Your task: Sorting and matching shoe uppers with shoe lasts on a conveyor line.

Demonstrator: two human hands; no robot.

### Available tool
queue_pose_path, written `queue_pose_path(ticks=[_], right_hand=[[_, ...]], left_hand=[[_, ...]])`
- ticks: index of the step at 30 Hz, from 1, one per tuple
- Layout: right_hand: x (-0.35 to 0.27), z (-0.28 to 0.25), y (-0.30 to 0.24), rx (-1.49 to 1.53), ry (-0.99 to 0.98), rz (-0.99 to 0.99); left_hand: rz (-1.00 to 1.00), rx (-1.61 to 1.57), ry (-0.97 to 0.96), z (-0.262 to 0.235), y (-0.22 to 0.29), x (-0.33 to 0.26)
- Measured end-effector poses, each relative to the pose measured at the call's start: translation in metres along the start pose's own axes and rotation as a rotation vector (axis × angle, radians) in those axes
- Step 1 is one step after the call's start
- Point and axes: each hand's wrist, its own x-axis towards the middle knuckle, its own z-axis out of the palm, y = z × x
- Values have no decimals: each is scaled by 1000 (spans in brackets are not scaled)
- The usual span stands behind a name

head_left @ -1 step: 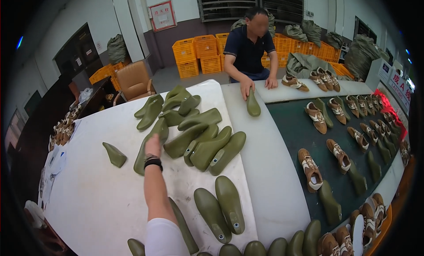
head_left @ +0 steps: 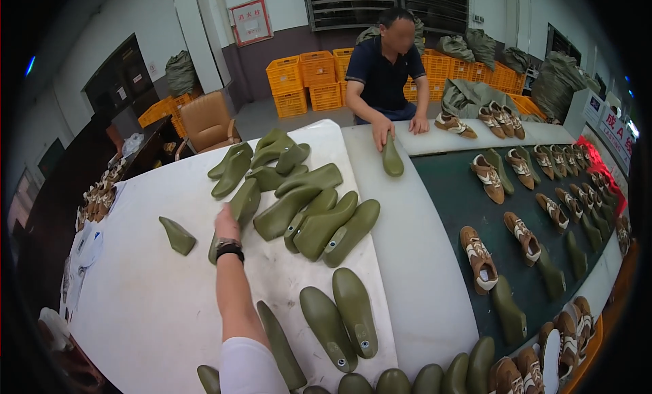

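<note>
My left hand (head_left: 227, 224), with a black band on the wrist, reaches forward over the white table (head_left: 149, 306). It closes on an olive green shoe last (head_left: 246, 202) at the near edge of a heap of similar lasts (head_left: 312, 210). My fingers are hidden behind the hand. A single last (head_left: 178, 236) lies apart to the left of my hand. A pair of lasts (head_left: 341, 318) lies sole-up close to me on the right. My right hand is out of view.
A person in a dark shirt (head_left: 384, 75) stands across the table with one hand on a last (head_left: 392, 156). A dark green belt (head_left: 441, 190) on the right carries brown shoes (head_left: 479, 258) and more lasts. Yellow crates (head_left: 299, 81) and a brown chair (head_left: 207, 122) stand behind.
</note>
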Motion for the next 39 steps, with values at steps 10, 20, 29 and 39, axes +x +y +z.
queue_pose_path(ticks=[10,20,29,39], right_hand=[[-86,41,46,7,29,-6],[-157,54,104,-134,26,48],[-145,20,126,-140,-17,-82],[-127,14,95,-195,8,-67]], left_hand=[[169,301,-123,4,-52,-24],[355,572,-46,27,-42,-51],[130,866,-181,-25,-84,-72],[146,97,-546,53,37,-27]])
